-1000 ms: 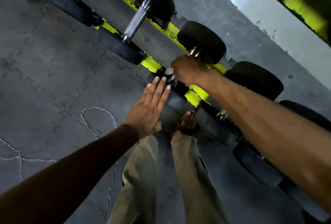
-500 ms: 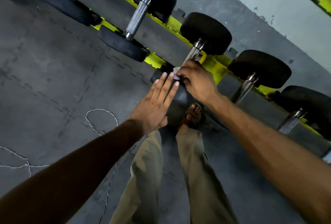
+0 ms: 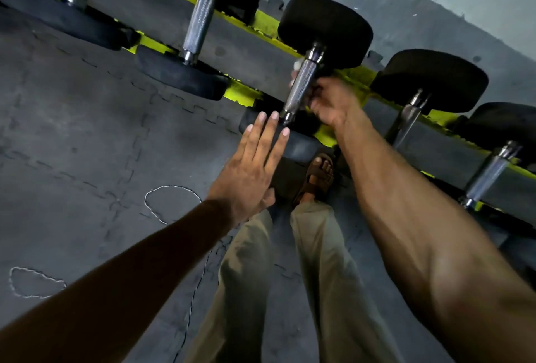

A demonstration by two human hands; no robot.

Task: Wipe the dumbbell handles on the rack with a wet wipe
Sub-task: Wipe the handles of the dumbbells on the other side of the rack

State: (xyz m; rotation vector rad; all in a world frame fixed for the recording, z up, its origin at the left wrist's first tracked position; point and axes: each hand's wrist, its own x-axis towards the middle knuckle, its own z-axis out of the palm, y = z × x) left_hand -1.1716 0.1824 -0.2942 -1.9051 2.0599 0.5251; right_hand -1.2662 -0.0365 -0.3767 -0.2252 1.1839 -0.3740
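The right hand [image 3: 333, 101] is clasping its grip round the dumbbell handle [image 3: 301, 84], seemingly through the wet wipe [image 3: 296, 68], and should be twisting fully round while the flat left hand [image 3: 252, 165] is bracing the head [image 3: 303, 146].

Middle dumbbell handle [image 3: 301, 84]: bright metal, knurled grip, smooth glossy collars. Its heads [image 3: 324, 29]: black, matt, rubber-like. Just beside the handle, wet wipe [image 3: 296, 68]: whitish, texture too blurred to tell. Left of it, rack rail [image 3: 236, 91]: yellow-green paint, matt. Farther left, floor mats [image 3: 87, 116]: grey, matt, scuffed. Below it, trousers [image 3: 246, 275]: khaki cloth; sandal [image 3: 317, 180]: brown, leather-like.
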